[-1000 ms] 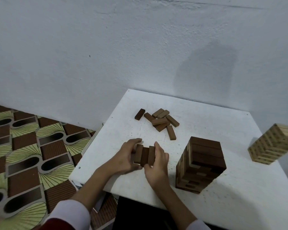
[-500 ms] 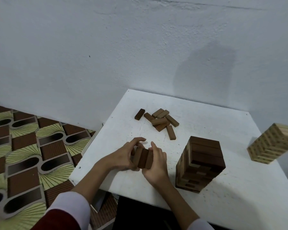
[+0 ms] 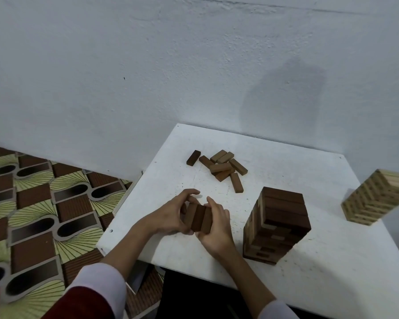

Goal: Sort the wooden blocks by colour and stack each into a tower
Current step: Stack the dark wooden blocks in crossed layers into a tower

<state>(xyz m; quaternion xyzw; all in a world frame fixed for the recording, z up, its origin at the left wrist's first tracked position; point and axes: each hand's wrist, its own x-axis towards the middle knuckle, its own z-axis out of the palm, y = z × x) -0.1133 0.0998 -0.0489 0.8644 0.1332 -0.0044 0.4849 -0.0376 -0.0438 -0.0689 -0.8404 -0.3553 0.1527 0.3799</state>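
Three dark brown blocks (image 3: 198,217) lie pressed side by side as one row, tilted up off the white table (image 3: 286,171). My left hand (image 3: 171,215) grips the row's left side and my right hand (image 3: 217,224) grips its right side. To the right stands a tower of dark brown blocks (image 3: 279,224). A pile of several loose brown blocks (image 3: 221,168) lies farther back on the table. A tall tower of pale blocks (image 3: 376,199) stands near the right edge.
The table stands against a grey-white wall (image 3: 194,65). The patterned brown and green floor (image 3: 32,203) lies to the left, below the table's left edge. White sleeves cover both forearms at the bottom of the view.
The row of three blocks has been squeezed together and lifted, tilting up off the table between both hands. The towers and the loose pile have not moved.
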